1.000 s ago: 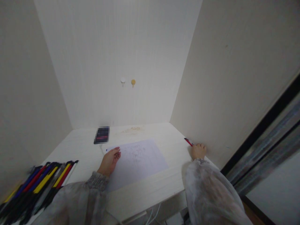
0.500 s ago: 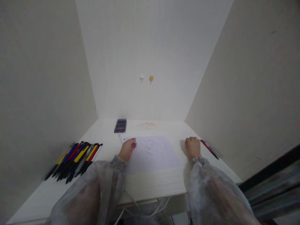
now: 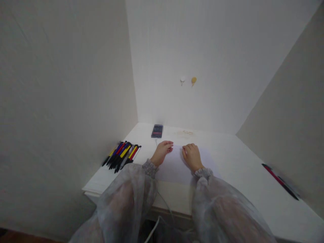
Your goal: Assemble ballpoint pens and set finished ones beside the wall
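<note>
A white sheet of paper with faint marks lies on the white desk. My left hand rests on the sheet's left part, fingers loosely curled and apart, holding nothing. My right hand lies palm down on the sheet just to the right of it, fingers slightly bent, also holding nothing. A red and black pen lies alone far to the right, near the side wall. A row of several black pens with yellow, red and blue barrels lies to the left of my left hand.
A small dark device sits at the back of the desk, with a cable running from it. Two small hooks are stuck on the back wall. Walls close the desk in on the left, back and right. Cables hang below the front edge.
My right hand has left the red pen by the right wall and come onto the paper beside my left hand. The view has swung to the left.
</note>
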`<move>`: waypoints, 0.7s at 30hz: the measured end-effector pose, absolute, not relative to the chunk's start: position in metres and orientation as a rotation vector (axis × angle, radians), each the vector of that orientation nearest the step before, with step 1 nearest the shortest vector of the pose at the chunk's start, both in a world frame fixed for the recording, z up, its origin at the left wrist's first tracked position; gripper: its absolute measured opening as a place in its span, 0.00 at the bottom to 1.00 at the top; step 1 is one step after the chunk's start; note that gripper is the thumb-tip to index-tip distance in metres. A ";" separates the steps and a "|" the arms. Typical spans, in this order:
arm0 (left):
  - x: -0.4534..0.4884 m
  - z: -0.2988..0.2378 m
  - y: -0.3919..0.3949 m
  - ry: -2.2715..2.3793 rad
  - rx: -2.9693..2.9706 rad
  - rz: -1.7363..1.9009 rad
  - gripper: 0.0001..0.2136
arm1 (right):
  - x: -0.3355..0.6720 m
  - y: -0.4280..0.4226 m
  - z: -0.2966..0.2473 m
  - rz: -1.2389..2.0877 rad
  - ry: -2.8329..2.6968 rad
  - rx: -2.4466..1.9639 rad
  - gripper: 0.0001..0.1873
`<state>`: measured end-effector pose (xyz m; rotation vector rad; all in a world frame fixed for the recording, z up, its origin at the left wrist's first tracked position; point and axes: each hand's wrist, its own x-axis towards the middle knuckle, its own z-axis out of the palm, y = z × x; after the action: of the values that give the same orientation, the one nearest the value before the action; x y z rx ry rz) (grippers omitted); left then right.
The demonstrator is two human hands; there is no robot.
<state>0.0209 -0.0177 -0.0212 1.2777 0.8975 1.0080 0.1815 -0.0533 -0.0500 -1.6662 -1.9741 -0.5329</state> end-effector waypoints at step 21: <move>-0.150 -0.007 -0.019 2.247 2.102 0.258 0.14 | 0.187 -0.057 -0.059 -0.398 -1.977 -1.508 0.13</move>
<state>-0.1497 -0.0187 -0.0073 2.1021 2.2469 0.2581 0.1873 -0.0575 -0.0587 -1.5083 -1.9772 -0.3980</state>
